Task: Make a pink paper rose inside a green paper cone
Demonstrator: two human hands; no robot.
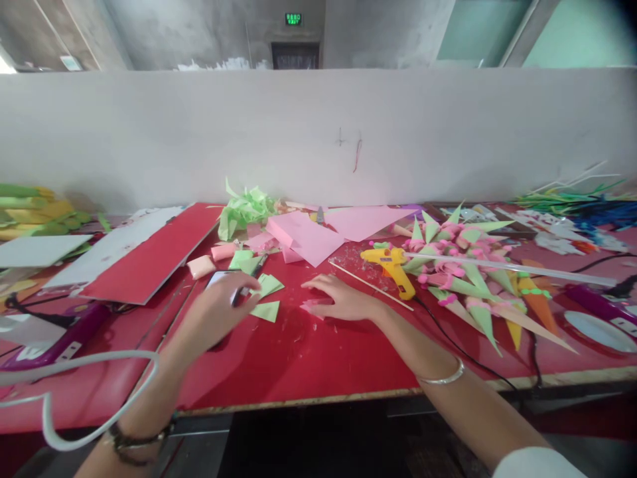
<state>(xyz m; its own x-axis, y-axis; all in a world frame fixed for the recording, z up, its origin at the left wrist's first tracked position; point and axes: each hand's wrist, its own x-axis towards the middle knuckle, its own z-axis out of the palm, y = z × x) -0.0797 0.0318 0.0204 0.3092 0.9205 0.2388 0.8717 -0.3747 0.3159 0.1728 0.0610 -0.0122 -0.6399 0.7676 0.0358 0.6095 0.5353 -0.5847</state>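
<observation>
My left hand (pixel 219 305) hovers over a phone (pixel 215 277) on the red table, fingers curved and thumb apart; it covers much of the phone. Cut pieces of light green paper (pixel 267 311) lie just right of its fingertips, beside a dark pen-like object (pixel 259 265). Low over the tabletop, my right hand (pixel 341 299) reaches leftward with fingers and thumb apart. A small pink paper piece (pixel 314 307) shows at its thumb, touching it or right beneath; a firm grip on it is not visible. Behind both hands lie large pink paper sheets (pixel 316 240).
A yellow glue gun (pixel 395 265) with a long clear stick lies right of my right hand, near a thin wooden stick (pixel 371 284). Paper cones (pixel 462 265) pile up further right. Crumpled green paper (pixel 249 209) and a red board (pixel 154 255) sit back left. A white looped tube (pixel 99 355) crosses my left forearm.
</observation>
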